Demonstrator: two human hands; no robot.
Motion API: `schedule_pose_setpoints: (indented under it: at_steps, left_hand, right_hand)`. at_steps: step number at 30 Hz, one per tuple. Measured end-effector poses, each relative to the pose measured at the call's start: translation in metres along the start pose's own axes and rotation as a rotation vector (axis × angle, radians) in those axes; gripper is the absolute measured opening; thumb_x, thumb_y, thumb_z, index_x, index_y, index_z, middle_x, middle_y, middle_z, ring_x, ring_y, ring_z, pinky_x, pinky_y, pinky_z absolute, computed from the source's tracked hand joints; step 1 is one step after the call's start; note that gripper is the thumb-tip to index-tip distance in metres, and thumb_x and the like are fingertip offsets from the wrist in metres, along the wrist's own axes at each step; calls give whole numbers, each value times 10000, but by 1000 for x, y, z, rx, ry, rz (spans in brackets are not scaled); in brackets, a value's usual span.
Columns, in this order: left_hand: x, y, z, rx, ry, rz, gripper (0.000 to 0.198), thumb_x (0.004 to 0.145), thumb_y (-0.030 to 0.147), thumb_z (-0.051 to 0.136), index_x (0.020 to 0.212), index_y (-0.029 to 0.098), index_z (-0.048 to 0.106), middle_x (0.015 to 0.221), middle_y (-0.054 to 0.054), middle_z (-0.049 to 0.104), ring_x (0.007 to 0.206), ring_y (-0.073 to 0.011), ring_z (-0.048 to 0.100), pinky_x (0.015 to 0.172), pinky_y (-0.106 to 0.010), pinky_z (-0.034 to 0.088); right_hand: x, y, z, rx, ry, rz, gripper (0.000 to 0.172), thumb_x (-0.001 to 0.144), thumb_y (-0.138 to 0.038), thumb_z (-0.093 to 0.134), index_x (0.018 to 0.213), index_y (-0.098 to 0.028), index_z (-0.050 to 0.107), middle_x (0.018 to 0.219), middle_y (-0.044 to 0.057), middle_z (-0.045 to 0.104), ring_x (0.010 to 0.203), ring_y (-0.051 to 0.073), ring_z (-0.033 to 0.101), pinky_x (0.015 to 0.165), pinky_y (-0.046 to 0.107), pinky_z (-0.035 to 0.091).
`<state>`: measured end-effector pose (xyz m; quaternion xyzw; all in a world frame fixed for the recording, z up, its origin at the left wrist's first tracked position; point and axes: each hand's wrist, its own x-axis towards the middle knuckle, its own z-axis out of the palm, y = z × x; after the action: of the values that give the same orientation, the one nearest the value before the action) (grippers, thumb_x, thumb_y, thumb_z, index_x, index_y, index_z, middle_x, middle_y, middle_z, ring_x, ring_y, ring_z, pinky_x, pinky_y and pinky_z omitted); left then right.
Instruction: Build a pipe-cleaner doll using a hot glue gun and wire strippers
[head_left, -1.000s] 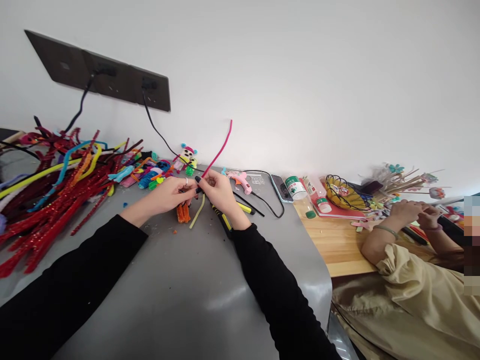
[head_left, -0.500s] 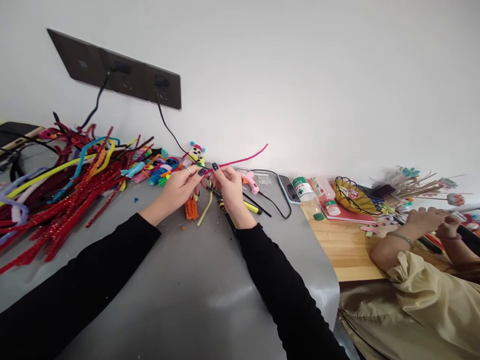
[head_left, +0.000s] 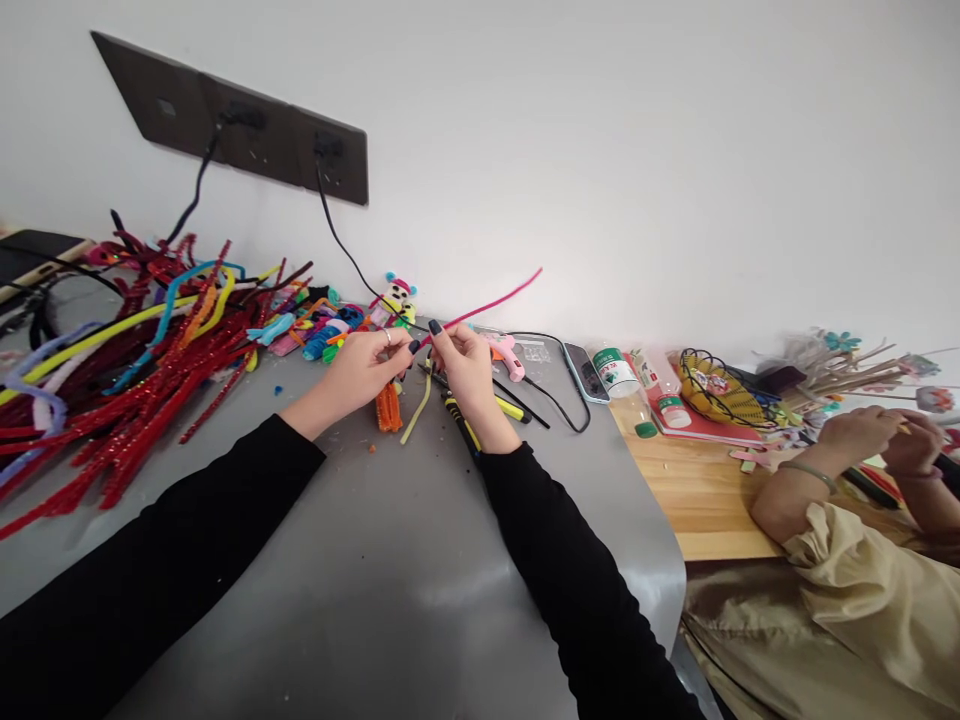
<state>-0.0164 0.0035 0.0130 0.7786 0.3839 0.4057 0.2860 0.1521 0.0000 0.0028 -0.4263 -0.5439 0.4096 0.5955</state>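
A magenta pipe cleaner (head_left: 499,300) runs between my two hands, its free end rising to the right against the wall. My left hand (head_left: 367,372) pinches it near its left end, which the fingers hide. Close beside it, my right hand (head_left: 466,375) is closed on the same pipe cleaner between thumb and fingers. Below the hands lie an orange pipe-cleaner piece (head_left: 388,408) and a pale yellow strip (head_left: 417,405). Yellow-and-black handled pliers (head_left: 463,425) lie partly under my right wrist. Just behind the hands stands a small pipe-cleaner figure (head_left: 400,290) with blue ears.
Red glittery pipe cleaners (head_left: 172,375) heap up on the left. A pink glue gun (head_left: 507,355), a phone (head_left: 585,373) and a plastic bottle (head_left: 622,385) lie to the right. A co-worker's hands (head_left: 862,440) work at the wooden table (head_left: 697,495). Cords hang from the socket panel (head_left: 232,120).
The view has shifted slightly, so the table things sit a little to the right. My hands keep hold of the pipe cleaner, its free end pointing somewhat higher and straighter.
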Motion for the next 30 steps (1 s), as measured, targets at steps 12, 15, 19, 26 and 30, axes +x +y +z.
schedule_pose_setpoints:
  at_steps: [12,15,19,26,30]
  left_hand:
    - [0,0,-3,-68,-234,42,278,904,311,482,664,223,373,621,50,321,549,-111,303,526,-278,247]
    - [0,-2,-1,-84,-203,15,277,923,329,488,676,216,431,610,37,440,544,-118,397,532,-272,307]
    - [0,-7,4,-191,-70,-57,311,993,423,464,776,212,531,659,6,580,558,-142,513,544,-272,406]
    - [-1,-8,14,-361,62,-120,402,1012,619,473,929,231,542,795,-39,665,553,-159,562,467,-281,421]
    - [-2,-6,14,-348,106,-129,423,998,658,488,926,242,513,737,-23,646,536,-153,549,454,-274,412]
  right_hand:
    - [-4,-5,-2,-74,-86,-76,505,813,-678,698,684,-230,504,617,-56,478,563,99,396,560,264,350]
    - [-4,-8,-2,-72,-65,-70,485,814,-654,711,687,-232,510,618,-50,503,561,102,421,567,267,376]
    - [-5,-12,-2,-26,43,-31,433,802,-618,738,715,-220,589,634,-27,593,542,109,459,546,275,394]
    - [-5,-11,2,53,133,29,458,760,-653,767,678,-210,682,702,3,688,533,102,427,547,292,403]
    - [-5,-10,3,25,111,24,456,757,-647,774,688,-202,699,686,8,683,544,103,435,547,289,402]
